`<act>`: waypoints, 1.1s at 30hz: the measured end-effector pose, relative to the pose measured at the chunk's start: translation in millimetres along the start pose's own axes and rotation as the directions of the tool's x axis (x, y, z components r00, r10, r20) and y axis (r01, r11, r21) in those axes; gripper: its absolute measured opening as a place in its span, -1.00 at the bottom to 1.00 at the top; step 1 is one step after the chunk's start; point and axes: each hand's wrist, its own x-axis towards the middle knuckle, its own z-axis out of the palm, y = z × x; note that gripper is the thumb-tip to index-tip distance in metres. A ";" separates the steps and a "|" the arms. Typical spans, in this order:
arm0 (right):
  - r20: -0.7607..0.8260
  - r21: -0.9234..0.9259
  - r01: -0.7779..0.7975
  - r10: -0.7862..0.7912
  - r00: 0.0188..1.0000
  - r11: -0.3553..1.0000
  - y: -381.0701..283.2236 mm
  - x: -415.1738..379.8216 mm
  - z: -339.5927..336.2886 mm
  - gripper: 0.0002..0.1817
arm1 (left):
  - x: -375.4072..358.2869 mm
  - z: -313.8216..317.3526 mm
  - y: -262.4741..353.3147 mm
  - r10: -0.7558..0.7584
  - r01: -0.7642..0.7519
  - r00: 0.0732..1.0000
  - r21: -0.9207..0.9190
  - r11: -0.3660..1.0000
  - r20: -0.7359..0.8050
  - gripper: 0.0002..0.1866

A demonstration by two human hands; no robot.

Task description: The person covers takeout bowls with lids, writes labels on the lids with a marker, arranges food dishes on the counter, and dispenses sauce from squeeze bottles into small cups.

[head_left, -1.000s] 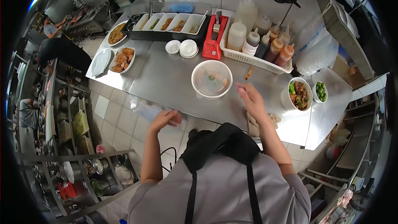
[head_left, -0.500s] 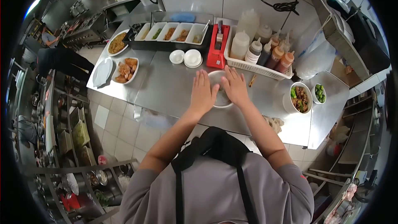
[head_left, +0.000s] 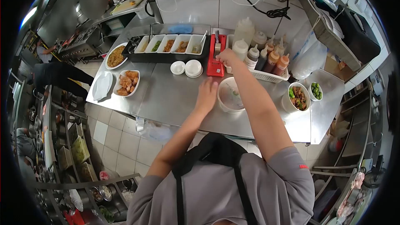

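My right hand (head_left: 228, 58) is at the right edge of a red tape dispenser (head_left: 215, 64), with its fingertips pinched together; whatever is between them is too small to make out. Just below, a round white bowl (head_left: 230, 98) with a clear lid stands on the steel table, partly hidden by my right forearm. My left hand (head_left: 207, 94) rests at the bowl's left side, fingers extended and not gripping anything. Small white dishes (head_left: 193, 68) sit left of the dispenser.
Sauce bottles (head_left: 271, 60) fill a white basket (head_left: 271, 76) behind my right arm. To the right are a bowl of meat and greens (head_left: 298, 97) and a cup of green fruit (head_left: 316, 91). A black condiment tray (head_left: 166, 57), fried food (head_left: 127, 82) and plates (head_left: 102, 86) stand left.
My right hand has left the bowl's lid and moved up to the tape dispenser. My left hand has shifted off the lid to the bowl's left side, so more of the bowl shows.
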 end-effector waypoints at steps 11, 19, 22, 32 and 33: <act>0.111 0.436 -0.024 -0.027 0.993 0.899 -19.9 -254.8 23.9 -0.74 | 64.1 -29.7 -35.6 -0.323 0.389 0.921 -0.527 0.756 0.216 -0.53; 0.338 0.715 -0.053 -0.278 0.899 0.697 20.2 -308.6 82.5 -0.77 | 123.9 2.8 -23.8 -0.084 0.044 0.980 0.212 0.976 0.182 -0.41; 0.333 0.708 -0.034 -0.291 0.897 0.706 22.8 -302.5 81.3 -0.77 | 123.7 0.5 -23.6 -0.027 -0.048 0.980 0.370 0.928 0.195 -0.53; 0.149 0.656 0.038 -0.179 0.973 0.754 62.3 -311.0 -43.5 -0.73 | 69.8 -46.9 45.1 -0.171 0.217 0.975 -0.754 0.620 0.140 -0.48; 0.126 0.631 0.019 -0.127 0.984 0.775 77.6 -302.6 -57.1 -0.71 | 64.8 -40.5 46.4 -0.171 0.182 0.981 -0.767 0.616 0.096 -0.45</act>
